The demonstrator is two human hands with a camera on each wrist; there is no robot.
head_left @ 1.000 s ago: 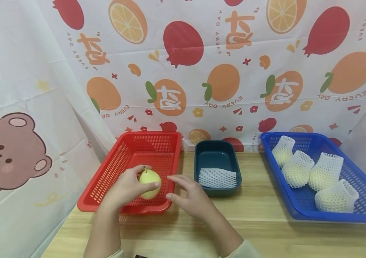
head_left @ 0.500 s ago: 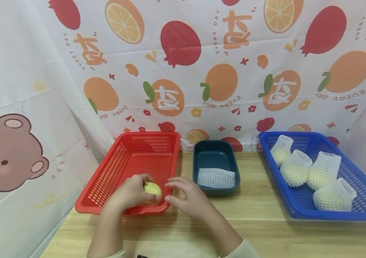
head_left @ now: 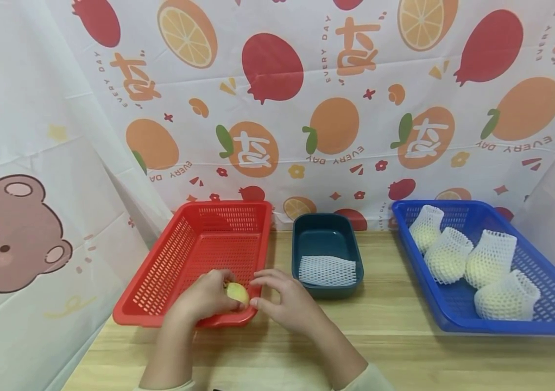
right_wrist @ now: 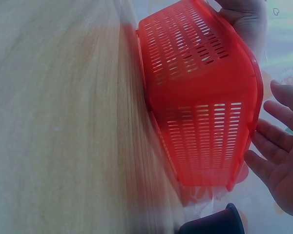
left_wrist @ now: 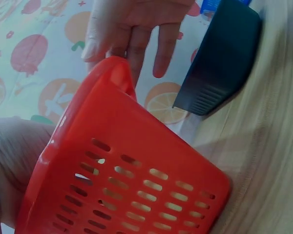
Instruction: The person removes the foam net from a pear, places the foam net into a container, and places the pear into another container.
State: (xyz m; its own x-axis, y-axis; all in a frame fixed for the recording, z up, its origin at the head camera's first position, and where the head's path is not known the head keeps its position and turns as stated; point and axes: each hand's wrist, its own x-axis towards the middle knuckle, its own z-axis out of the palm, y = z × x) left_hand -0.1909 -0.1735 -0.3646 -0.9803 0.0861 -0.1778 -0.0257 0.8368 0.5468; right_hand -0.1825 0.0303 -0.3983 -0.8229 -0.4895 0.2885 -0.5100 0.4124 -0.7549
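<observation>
Low in the front right corner of the red basket, my left hand grips a bare yellow pear. Only part of the pear shows past the fingers and thumb; its stem end faces up. Both wrist views look at the basket from outside, so its wall hides the pear there. My right hand is at the basket's right rim, fingers extended and apart, fingertips right at the edge. It holds nothing, as the right wrist view of the hand also shows.
A dark teal tray with a flat white foam net inside stands right of the red basket. Farther right, a blue basket holds several pears in foam nets. A printed cloth hangs behind the wooden table.
My left hand has lowered the pear from above the rim to deep in the red basket's front right corner. My right hand has stayed by the rim.
</observation>
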